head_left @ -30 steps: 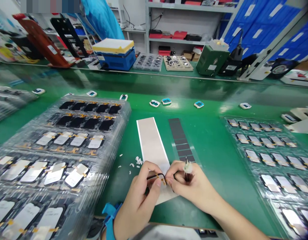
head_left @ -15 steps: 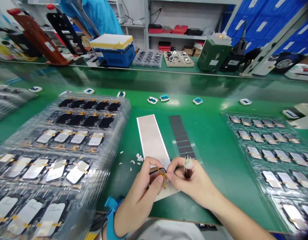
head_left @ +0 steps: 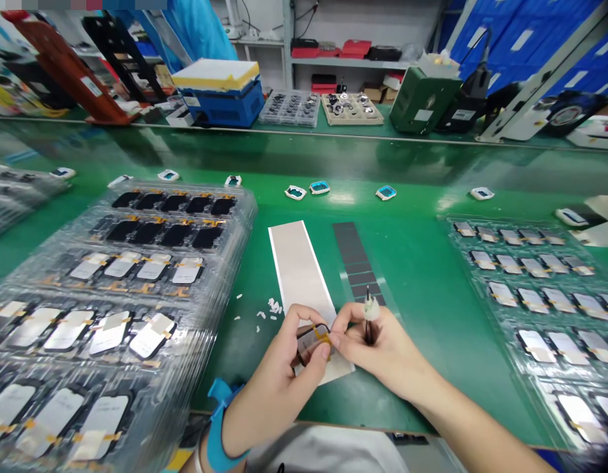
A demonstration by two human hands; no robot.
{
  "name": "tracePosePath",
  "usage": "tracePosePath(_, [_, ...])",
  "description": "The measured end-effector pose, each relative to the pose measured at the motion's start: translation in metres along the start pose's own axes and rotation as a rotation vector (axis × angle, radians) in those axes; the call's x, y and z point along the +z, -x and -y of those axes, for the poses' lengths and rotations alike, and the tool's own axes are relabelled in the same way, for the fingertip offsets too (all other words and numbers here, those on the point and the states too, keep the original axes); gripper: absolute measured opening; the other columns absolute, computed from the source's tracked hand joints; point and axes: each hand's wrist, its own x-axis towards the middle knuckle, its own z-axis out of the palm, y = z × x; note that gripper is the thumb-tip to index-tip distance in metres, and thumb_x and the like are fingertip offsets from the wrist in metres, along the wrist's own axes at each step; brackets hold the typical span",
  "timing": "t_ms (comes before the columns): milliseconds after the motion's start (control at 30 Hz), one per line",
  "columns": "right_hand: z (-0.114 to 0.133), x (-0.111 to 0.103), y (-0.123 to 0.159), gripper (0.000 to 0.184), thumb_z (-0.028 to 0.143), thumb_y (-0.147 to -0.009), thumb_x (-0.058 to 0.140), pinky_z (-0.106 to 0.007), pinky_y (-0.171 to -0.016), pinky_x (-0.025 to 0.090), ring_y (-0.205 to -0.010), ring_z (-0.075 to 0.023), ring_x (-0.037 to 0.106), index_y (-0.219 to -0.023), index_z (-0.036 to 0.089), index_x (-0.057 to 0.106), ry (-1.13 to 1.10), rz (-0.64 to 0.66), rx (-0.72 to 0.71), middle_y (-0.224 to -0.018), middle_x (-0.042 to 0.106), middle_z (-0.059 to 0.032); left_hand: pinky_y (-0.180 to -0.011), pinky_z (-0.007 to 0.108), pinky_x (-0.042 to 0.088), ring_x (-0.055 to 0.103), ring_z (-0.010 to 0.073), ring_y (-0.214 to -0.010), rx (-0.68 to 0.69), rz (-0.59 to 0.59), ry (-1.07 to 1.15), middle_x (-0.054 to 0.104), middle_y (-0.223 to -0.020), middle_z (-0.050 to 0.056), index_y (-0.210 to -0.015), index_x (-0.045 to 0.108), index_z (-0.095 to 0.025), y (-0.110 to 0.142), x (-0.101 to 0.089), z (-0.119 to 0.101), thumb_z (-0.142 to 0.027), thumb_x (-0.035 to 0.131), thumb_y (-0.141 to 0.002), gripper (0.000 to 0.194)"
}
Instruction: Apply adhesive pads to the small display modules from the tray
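Observation:
My left hand (head_left: 279,374) is closed around a small watch-size display module (head_left: 308,339), its grey back tilted up and an orange flex cable (head_left: 323,333) along its edge. With thumb and forefinger together, my right hand (head_left: 377,348) pinches at the module's right edge; what exactly lies between those fingertips is hidden. Tucked in the same hand is a slim tool that looks like tweezers (head_left: 370,309), dark points upward, with a whitish wrap. Beneath the hands lies a beige sheet with white borders (head_left: 301,263). A strip of dark grey adhesive pieces (head_left: 355,253) lies to its right.
Clear trays of display modules (head_left: 225,263) are stacked at left; another tray (head_left: 461,263) lies at right. White scraps (head_left: 274,306) are scattered beside the sheet. Several watch frames (head_left: 320,188) line the far side. A blue box (head_left: 219,102) stands on the shelf; a person in blue is behind.
The display module has turned from nearly edge-on to showing its grey back. Both hands stay together, the right still pinching at its edge. The view has shifted slightly.

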Motion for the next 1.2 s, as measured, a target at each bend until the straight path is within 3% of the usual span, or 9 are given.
tracePosePath(133, [-0.002,0.000,-0.001,0.027,0.039,-0.077,0.073,-0.025,-0.048,0.020,-0.048,-0.0073,0.023,-0.068,0.019,0.055,0.027,0.003,-0.027,-0.051,0.030,0.0111,-0.050,0.022,0.024,0.027,0.0097,-0.058,-0.049,0.026,0.078,0.035,-0.073,-0.007,-0.108,0.039,-0.025,0.000,0.000,0.001,-0.046,0.049,-0.103,0.023])
tracePosePath(233, [0.000,-0.006,0.000,0.028,0.044,-0.088,0.063,-0.026,-0.056,0.031,-0.057,-0.0107,0.036,-0.076,0.019,0.060,0.076,-0.052,-0.141,-0.061,0.039,0.0062,-0.050,0.021,0.027,0.032,0.0100,-0.056,-0.045,-0.014,0.080,0.039,-0.070,-0.008,-0.107,0.039,-0.025,-0.002,0.000,0.003,-0.043,0.048,-0.104,0.020])
tracePosePath(367, [0.003,-0.022,0.011,0.041,0.047,-0.103,0.041,-0.028,-0.080,0.039,-0.085,-0.0153,0.052,-0.079,0.021,0.062,0.115,-0.196,-0.399,-0.085,0.053,-0.0013,-0.065,0.025,0.039,0.050,0.0135,-0.071,0.043,-0.173,-0.159,0.055,-0.079,-0.003,-0.103,0.042,-0.023,-0.005,0.001,0.004,-0.034,0.041,-0.107,0.012])
tracePosePath(433, [-0.001,-0.027,0.021,0.041,0.046,-0.105,0.036,-0.028,-0.082,0.041,-0.090,-0.0159,0.054,-0.084,0.023,0.063,0.123,-0.230,-0.470,-0.090,0.054,-0.0020,-0.072,0.028,0.042,0.055,0.0147,-0.077,0.076,-0.202,-0.301,0.059,-0.085,-0.001,-0.102,0.044,-0.023,-0.004,0.001,0.002,-0.031,0.039,-0.107,0.011])
tracePosePath(533, [-0.016,-0.027,0.035,0.033,0.038,-0.105,0.040,-0.028,-0.077,0.045,-0.087,-0.0159,0.057,-0.085,0.023,0.062,0.183,-0.236,-0.447,-0.089,0.056,-0.0026,-0.077,0.029,0.047,0.062,0.0157,-0.084,0.130,-0.190,-0.510,0.063,-0.094,0.002,-0.105,0.048,-0.023,0.006,0.004,-0.006,-0.026,0.039,-0.106,0.009])
tracePosePath(633, [-0.035,-0.021,0.044,0.014,0.028,-0.100,0.054,-0.026,-0.077,0.049,-0.090,-0.0158,0.059,-0.088,0.023,0.060,0.237,-0.313,-0.419,-0.093,0.058,-0.0031,-0.088,0.030,0.052,0.066,0.0178,-0.102,0.259,-0.099,-0.763,0.067,-0.112,0.005,-0.109,0.048,-0.024,0.024,0.010,-0.010,-0.015,0.045,-0.100,0.012])
tracePosePath(733, [-0.046,-0.016,0.046,0.005,0.025,-0.098,0.058,-0.026,-0.077,0.053,-0.091,-0.0157,0.062,-0.094,0.024,0.059,0.223,-0.348,-0.405,-0.096,0.060,-0.0035,-0.094,0.033,0.055,0.063,0.0229,-0.119,0.392,0.040,-1.045,0.067,-0.130,0.008,-0.101,0.049,-0.022,0.039,0.016,-0.003,-0.009,0.048,-0.094,0.015])
tracePosePath(833, [-0.047,-0.014,0.043,0.007,0.026,-0.098,0.059,-0.026,-0.077,0.055,-0.088,-0.0154,0.065,-0.092,0.024,0.060,0.205,-0.350,-0.393,-0.094,0.061,-0.0036,-0.087,0.034,0.060,0.065,0.0260,-0.120,0.455,0.109,-1.245,0.067,-0.134,0.009,-0.097,0.052,-0.020,0.044,0.021,0.011,-0.008,0.045,-0.092,0.015])
tracePosePath(1200, [-0.047,-0.012,0.038,0.009,0.030,-0.095,0.063,-0.027,-0.072,0.063,-0.079,-0.0151,0.072,-0.091,0.022,0.063,0.106,-0.377,-0.368,-0.092,0.063,-0.0036,-0.088,0.031,0.061,0.061,0.0260,-0.128,0.557,0.041,-1.336,0.069,-0.132,0.006,-0.092,0.058,-0.019,0.042,0.023,0.025,-0.007,0.040,-0.094,0.021])
